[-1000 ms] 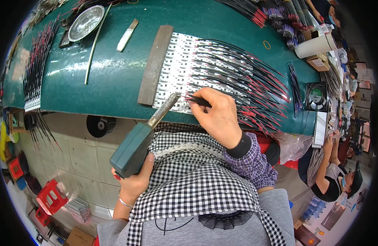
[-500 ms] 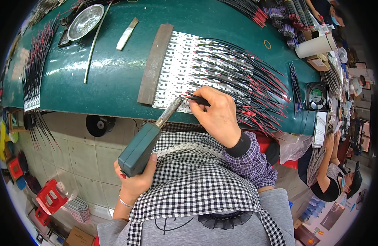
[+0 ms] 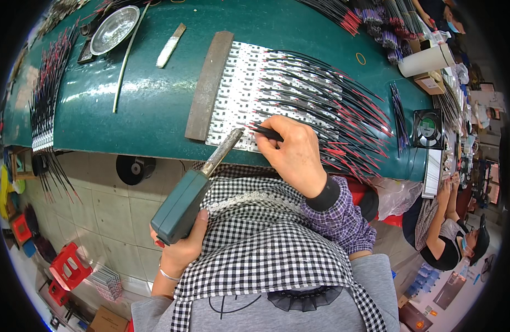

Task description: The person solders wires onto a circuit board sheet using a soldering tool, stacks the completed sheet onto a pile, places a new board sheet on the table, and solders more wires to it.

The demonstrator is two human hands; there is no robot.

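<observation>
My left hand (image 3: 184,248) is wrapped round the dark green body of a soldering gun (image 3: 181,206). The gun's metal barrel slants up and to the right, and its tip is close to the near part of a white circuit board panel (image 3: 238,72). Over that panel, my right hand (image 3: 294,152) pinches black wires (image 3: 267,131) between thumb and fingers, their ends by the gun's tip. Whether tip and wire touch, I cannot tell. Rows of black wires with red ends (image 3: 343,105) fan rightward from the panel. A flat grey-brown bar (image 3: 209,88) lies along the panel's left edge.
On the green table (image 3: 150,110) are a metal dish (image 3: 115,30), a thin rod (image 3: 125,66) and a whitish flat strip (image 3: 171,47). A wired panel (image 3: 43,139) overhangs the front edge at left. To the right stand a small fan (image 3: 428,130) and a white roll (image 3: 426,62). A co-worker (image 3: 443,238) sits at right.
The soldering gun has shifted slightly left and down in my left hand, its tip drawn back a little from the wire ends. My right hand has barely moved.
</observation>
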